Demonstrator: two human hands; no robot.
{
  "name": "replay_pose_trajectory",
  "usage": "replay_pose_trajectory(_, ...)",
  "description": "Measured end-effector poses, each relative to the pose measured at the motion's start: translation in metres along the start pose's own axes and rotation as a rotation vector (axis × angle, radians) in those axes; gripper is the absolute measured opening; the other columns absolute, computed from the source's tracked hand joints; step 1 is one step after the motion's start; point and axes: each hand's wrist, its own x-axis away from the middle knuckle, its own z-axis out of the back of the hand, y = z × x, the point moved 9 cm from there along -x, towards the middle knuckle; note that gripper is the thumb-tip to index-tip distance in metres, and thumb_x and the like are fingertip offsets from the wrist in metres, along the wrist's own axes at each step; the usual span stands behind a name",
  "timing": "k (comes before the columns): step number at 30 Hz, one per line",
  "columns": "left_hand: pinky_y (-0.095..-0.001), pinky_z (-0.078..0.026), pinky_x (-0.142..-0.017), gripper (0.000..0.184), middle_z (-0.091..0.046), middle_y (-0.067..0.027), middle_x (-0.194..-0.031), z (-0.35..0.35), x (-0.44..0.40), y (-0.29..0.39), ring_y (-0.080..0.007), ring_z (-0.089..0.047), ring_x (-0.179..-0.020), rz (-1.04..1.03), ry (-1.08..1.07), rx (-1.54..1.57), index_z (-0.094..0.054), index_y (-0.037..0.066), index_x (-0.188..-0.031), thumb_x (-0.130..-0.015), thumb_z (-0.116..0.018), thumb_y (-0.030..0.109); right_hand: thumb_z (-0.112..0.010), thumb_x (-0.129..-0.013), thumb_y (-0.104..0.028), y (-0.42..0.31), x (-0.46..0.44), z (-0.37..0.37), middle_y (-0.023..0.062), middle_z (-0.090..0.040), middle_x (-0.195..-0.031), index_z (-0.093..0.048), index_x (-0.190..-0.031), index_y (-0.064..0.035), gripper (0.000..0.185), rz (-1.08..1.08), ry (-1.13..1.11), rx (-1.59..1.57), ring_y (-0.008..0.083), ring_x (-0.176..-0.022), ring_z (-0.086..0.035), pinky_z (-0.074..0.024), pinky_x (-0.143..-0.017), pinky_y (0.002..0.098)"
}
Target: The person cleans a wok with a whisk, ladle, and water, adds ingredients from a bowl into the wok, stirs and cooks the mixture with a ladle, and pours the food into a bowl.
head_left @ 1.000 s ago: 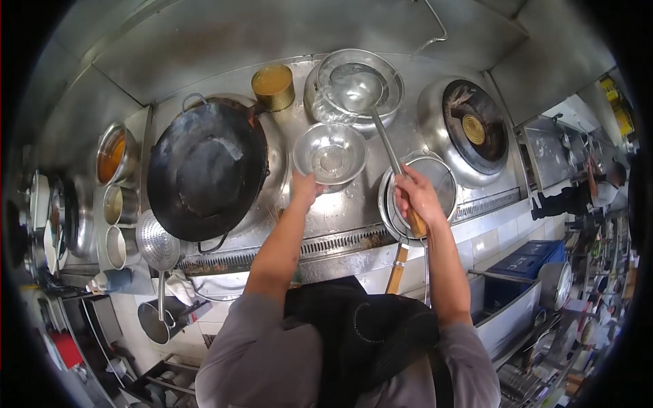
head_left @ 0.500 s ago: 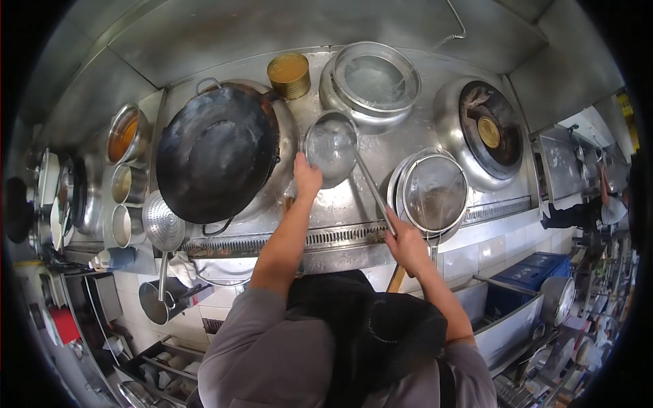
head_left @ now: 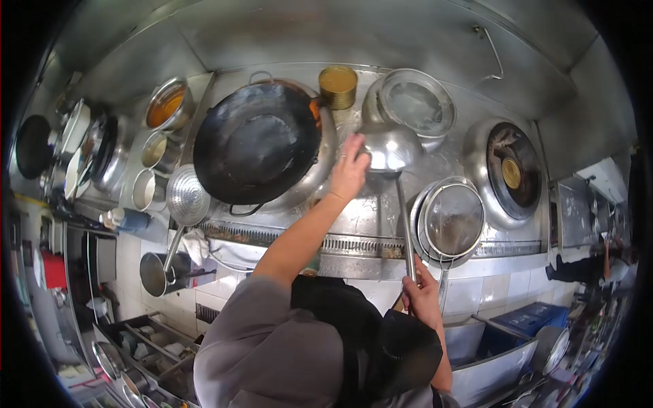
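Observation:
My left hand (head_left: 350, 168) grips the left edge of a shiny metal bowl (head_left: 393, 147), which is tipped so its rounded outside shows. Wrapped round the end of a long ladle handle (head_left: 407, 228) is my right hand (head_left: 422, 296). The handle runs up to the bowl's lower edge; the ladle's head is hidden there. Just behind the bowl stands a round metal pot of water (head_left: 416, 103). A large black wok (head_left: 257, 146) lies to the left of my left hand.
A tin can (head_left: 338, 87) stands at the back. Strainers (head_left: 451, 221) rest right of the handle, before a burner (head_left: 507, 173). A perforated skimmer (head_left: 188, 196) and several small pots are at left. Another person (head_left: 585, 266) is far right.
The bowl has gone from upright to tipped over, its outside now showing. The ladle has moved from the water pot to the bowl, and my right hand has drawn back toward my body.

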Motion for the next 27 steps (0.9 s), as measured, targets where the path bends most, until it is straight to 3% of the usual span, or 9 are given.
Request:
replay_pose_trajectory(2, -0.0495, -0.062, -0.089, 0.013, -0.044, -0.0111, -0.157, 0.016, -0.005, 0.004, -0.0395, -0.042, -0.149, 0.048, 0.069, -0.008, -0.057, 0.008, -0.093, -0.087, -0.065, -0.001, -0.062, -0.099, -0.001, -0.003, 0.003, -0.009, 0.0006, -0.056, -0.076, -0.039, -0.161, -0.0046, 0.066, 0.075, 0.009, -0.075, 0.0083, -0.05, -0.048, -0.0383, -0.047, 0.0245)
replay_pose_trajectory(7, -0.0494, -0.055, -0.099, 0.025, -0.049, -0.0187, -0.149, 0.046, -0.02, 0.006, -0.0418, -0.049, -0.142, 0.013, -0.039, 0.028, -0.053, 0.004, -0.091, -0.075, -0.065, -0.01, -0.062, -0.099, 0.0, 0.0, 0.006, -0.037, 0.0008, -0.056, -0.077, -0.038, -0.162, -0.0056, 0.067, 0.125, 0.005, -0.097, 0.0076, -0.051, -0.048, -0.0381, -0.046, 0.0246)
replay_pose_trajectory(13, -0.0484, -0.053, -0.095, 0.025, -0.056, -0.0207, -0.13, 0.236, 0.02, -0.084, -0.045, -0.059, -0.115, 0.255, 0.401, -0.07, -0.054, 0.002, -0.097, -0.078, -0.064, -0.01, -0.065, -0.098, 0.001, 0.028, 0.012, -0.06, 0.0001, -0.061, -0.082, -0.042, -0.161, -0.009, 0.068, 0.256, 0.158, 0.304, 0.0063, -0.055, -0.052, -0.0416, -0.049, 0.0263)
replay_pose_trajectory(16, -0.0479, -0.046, -0.098, 0.029, -0.057, -0.0227, -0.117, 0.343, 0.099, -0.162, -0.0419, -0.055, -0.111, 0.365, 0.547, -0.123, -0.053, -0.001, -0.106, -0.079, -0.058, -0.01, -0.066, -0.094, -0.001, 0.07, 0.012, -0.075, 0.012, -0.069, -0.094, -0.046, -0.157, -0.0084, 0.067, 0.493, 0.304, 0.696, 0.0261, -0.071, -0.065, -0.0515, -0.065, 0.0396)
replay_pose_trajectory(18, -0.0523, -0.044, -0.091, 0.033, -0.055, -0.0247, -0.109, 0.418, 0.148, -0.179, -0.0436, -0.053, -0.102, 0.534, 0.51, -0.344, -0.054, -0.006, -0.113, -0.079, -0.057, -0.009, -0.066, -0.091, -0.004, 0.094, 0.016, -0.094, 0.0239, -0.068, -0.101, -0.047, -0.156, -0.0118, 0.068, 0.562, 0.375, 0.909, 0.0465, -0.087, -0.066, -0.0528, -0.079, 0.0539)
replay_pose_trajectory(21, -0.057, -0.04, -0.089, 0.035, -0.053, -0.0278, -0.106, 0.472, 0.247, -0.253, -0.0468, -0.05, -0.098, 0.672, 0.491, -0.476, -0.053, -0.009, -0.118, -0.083, -0.059, -0.004, -0.065, -0.092, -0.007, 0.13, 0.012, -0.121, 0.0226, -0.067, -0.102, -0.041, -0.16, -0.0159, 0.073, 0.499, 0.411, 1.041, 0.0456, -0.089, -0.067, -0.0538, -0.079, 0.0547)
replay_pose_trajectory(23, -0.0565, -0.041, -0.092, 0.035, -0.054, -0.0306, -0.111, 0.489, 0.289, -0.292, -0.0496, -0.051, -0.104, 0.926, 0.443, -0.357, -0.051, -0.011, -0.118, -0.085, -0.06, -0.003, -0.065, -0.092, -0.007, 0.146, 0.007, -0.14, 0.023, -0.065, -0.109, -0.034, -0.163, -0.0197, 0.078, 0.471, 0.423, 1.073, 0.0465, -0.092, -0.067, -0.0545, -0.08, 0.0555)
replay_pose_trajectory(26, -0.0538, -0.041, -0.099, 0.04, -0.056, -0.0315, -0.121, 0.485, 0.341, -0.363, -0.049, -0.052, -0.118, 0.952, 0.318, -0.316, -0.052, -0.011, -0.124, -0.092, -0.064, 0.009, -0.065, -0.093, -0.007, 0.161, -0.015, -0.172, 0.0246, -0.062, -0.126, -0.032, -0.164, -0.027, 0.081, 0.26, 0.387, 1.065, 0.0463, -0.101, -0.067, -0.0545, -0.087, 0.0548)
replay_pose_trajectory(27, -0.0534, -0.042, -0.102, 0.045, -0.056, -0.0286, -0.128, 0.467, 0.351, -0.394, -0.046, -0.053, -0.122, 0.976, -0.072, -0.531, -0.053, -0.007, -0.13, -0.096, -0.063, 0.019, -0.064, -0.093, -0.006, 0.172, -0.023, -0.172, 0.0241, -0.06, -0.131, -0.032, -0.165, -0.0302, 0.083, 0.165, 0.384, 1.032, 0.0454, -0.108, -0.066, -0.0538, -0.092, 0.0533)
